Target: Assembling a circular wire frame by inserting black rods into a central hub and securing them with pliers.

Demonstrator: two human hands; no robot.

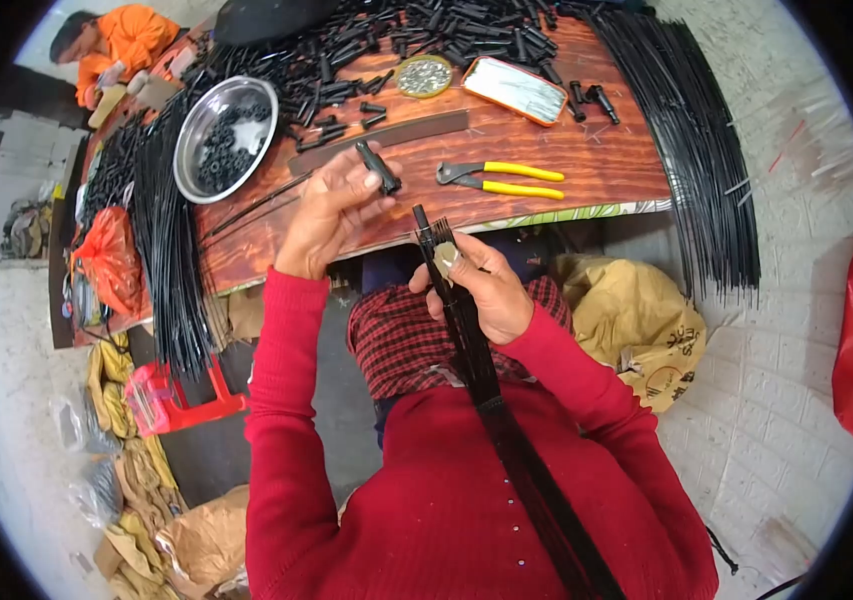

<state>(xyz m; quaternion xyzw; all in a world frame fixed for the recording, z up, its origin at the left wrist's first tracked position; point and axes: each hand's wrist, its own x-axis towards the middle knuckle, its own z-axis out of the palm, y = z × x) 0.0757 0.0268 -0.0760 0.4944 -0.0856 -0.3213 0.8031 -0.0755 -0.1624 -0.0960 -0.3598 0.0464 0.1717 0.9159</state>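
My left hand (331, 215) is raised over the near edge of the table, its thumb and fingers closed round a short black tubular handle (374, 165), held at a tilt. To its right, over my lap, my right hand (494, 292) grips the top of a folded black umbrella frame (476, 360). Thin ribs lie bundled along its shaft, and a dark shaft tip (420, 216) sticks out above them. The bundle slants down across my front to the lower edge. A pale tan wrap or patch (446, 259) shows at my right thumb. Handle and shaft tip are apart.
Yellow-handled end cutters (501, 180) lie on the wooden table (606, 150). Behind are a round tin of small metal parts (423, 76), a tray of thin pins (516, 90) and piled black handles (486, 25). A steel bowl (186, 160) holds black rings. Black rods (696, 150) overhang the right side.
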